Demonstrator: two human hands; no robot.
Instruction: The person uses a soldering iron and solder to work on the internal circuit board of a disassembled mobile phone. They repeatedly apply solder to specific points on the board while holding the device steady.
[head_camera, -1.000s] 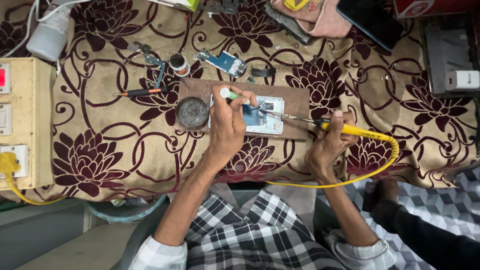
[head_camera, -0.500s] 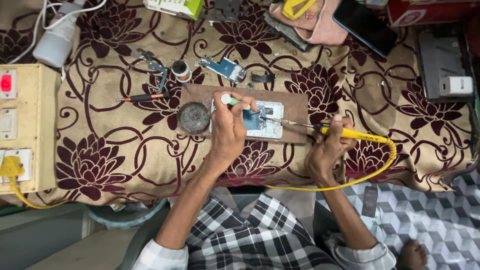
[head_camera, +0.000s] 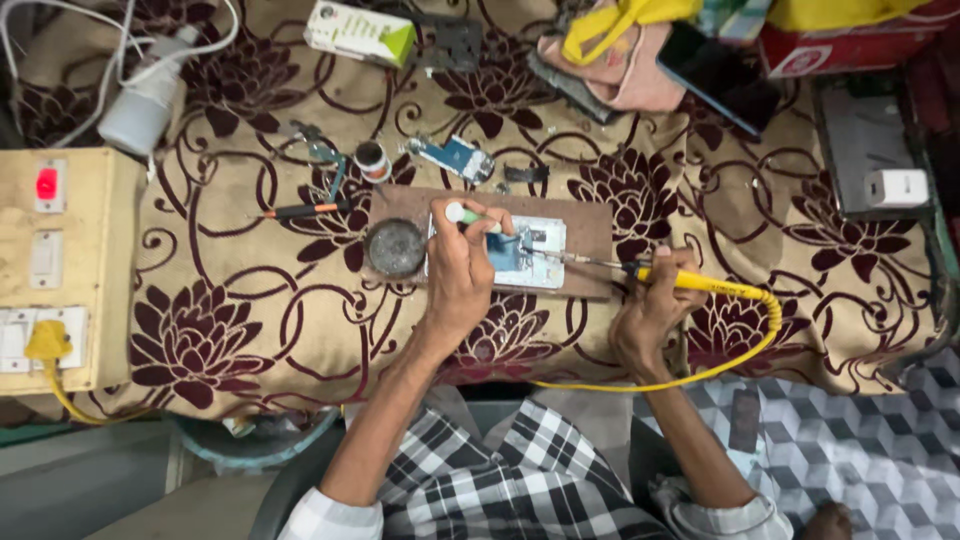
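The left hand (head_camera: 460, 275) grips a small green-tipped tool (head_camera: 465, 214) over the circuit board (head_camera: 530, 252); at three o'clock, the right hand (head_camera: 650, 305) grasps a yellow soldering iron (head_camera: 700, 283).

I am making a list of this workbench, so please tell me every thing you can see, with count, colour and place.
wooden board: one, brown, centre of the cloth.
opened phone: one, silver and blue, on the board.
round tin: one, dark, left end of the board.
soldering iron: one, yellow handle and cable, tip over the phone.
small circuit board: one, blue, above the board.
switch box: one, beige, left edge.
dark phone: one, black, top right.
small carton: one, white and green, top.
tablecloth: one, tan with maroon flowers.
left hand: on the phone, grip on a small green-tipped tool.
right hand: grip on the soldering iron.
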